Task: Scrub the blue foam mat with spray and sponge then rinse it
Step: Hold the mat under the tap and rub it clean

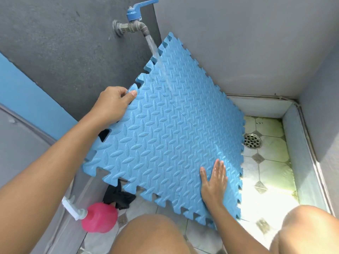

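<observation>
The blue foam mat [165,129], with a ridged pattern and jigsaw edges, is tilted up under the wall tap [132,24]. Water runs from the tap [153,46] onto the mat's upper part and down its face. My left hand [113,103] grips the mat's left edge, thumb on top. My right hand [213,182] lies flat with fingers spread on the mat's lower right area. A pink spray bottle [97,216] with a white trigger lies on the floor at the lower left. No sponge is visible.
A round metal floor drain [252,141] sits in the tiled floor right of the mat. A dark cloth [118,197] lies under the mat's lower edge. Grey walls close in behind and to the right. My bare knees [150,235] are at the bottom.
</observation>
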